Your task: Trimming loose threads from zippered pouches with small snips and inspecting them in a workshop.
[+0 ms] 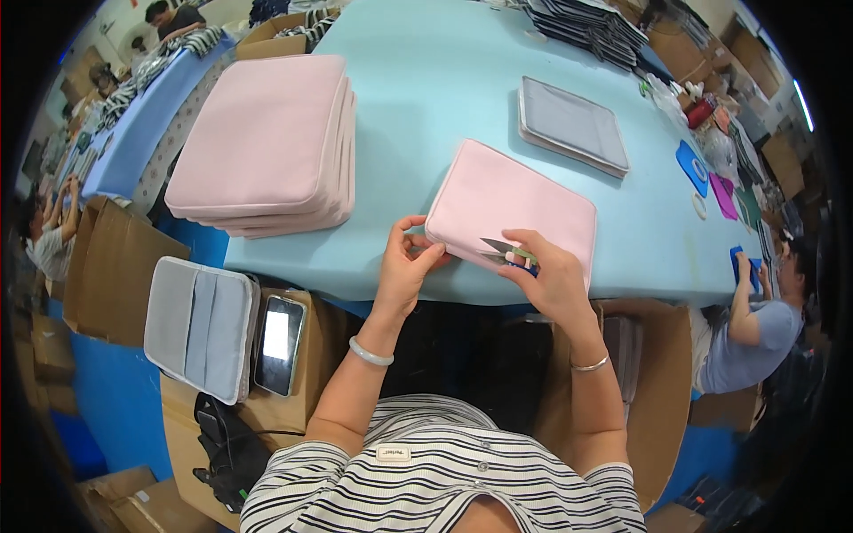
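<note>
A pink padded case (520, 200) with rounded corners lies on the light-blue table in front of me. My left hand (405, 271) pinches its near left corner between thumb and fingers. My right hand (556, 277) is closed around small thread snips (498, 250). Their dark pointed blades aim left over the near edge of the case, and a green piece of the handle shows between my fingers. Whether the blades touch the case I cannot tell.
A tall stack of pink cases (262, 133) stands to the left, a grey-blue case (573, 124) at the far right. Beside my left arm, a phone (280, 346) and a grey case (200, 324) rest on cardboard. An open carton (662, 391) stands right. Co-workers sit around.
</note>
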Available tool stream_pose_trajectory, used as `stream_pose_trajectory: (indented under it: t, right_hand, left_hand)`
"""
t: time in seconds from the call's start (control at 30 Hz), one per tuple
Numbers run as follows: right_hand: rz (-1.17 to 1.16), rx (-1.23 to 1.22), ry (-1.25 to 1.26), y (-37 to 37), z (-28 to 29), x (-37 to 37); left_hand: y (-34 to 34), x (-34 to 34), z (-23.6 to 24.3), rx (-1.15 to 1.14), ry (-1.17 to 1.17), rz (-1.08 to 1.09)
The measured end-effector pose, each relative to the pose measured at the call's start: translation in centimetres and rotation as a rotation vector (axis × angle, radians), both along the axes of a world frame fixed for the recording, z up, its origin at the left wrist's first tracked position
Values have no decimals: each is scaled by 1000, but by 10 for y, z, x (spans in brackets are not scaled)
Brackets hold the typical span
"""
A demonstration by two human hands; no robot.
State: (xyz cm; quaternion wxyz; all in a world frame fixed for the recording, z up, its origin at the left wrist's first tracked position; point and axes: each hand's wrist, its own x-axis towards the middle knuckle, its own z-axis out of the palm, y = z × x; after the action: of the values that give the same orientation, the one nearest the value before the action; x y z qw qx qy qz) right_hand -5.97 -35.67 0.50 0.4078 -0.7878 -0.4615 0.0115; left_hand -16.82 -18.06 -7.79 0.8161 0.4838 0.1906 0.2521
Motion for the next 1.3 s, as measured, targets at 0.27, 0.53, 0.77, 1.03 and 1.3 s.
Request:
stream_pose_trajectory:
  t: [0.27, 0.53, 0.77, 1.03, 1.3]
  right_hand:
    - [155, -206, -491, 33, 11, 5]
    - [200, -268, -683, 48, 12, 2]
    - [223, -280, -885, 54, 14, 1]
    - [237, -365, -963, 61, 21, -4]
    - [273, -391, -998, 67, 26, -6]
  left_hand:
    - [2, 1, -2, -66, -17, 0]
    - [1, 2, -2, -89, -59, 15]
    - [1, 3, -4, -91, -57, -6]
    - [2, 3, -4, -81, -48, -16]
    - [2, 3, -4, -72, -56, -24]
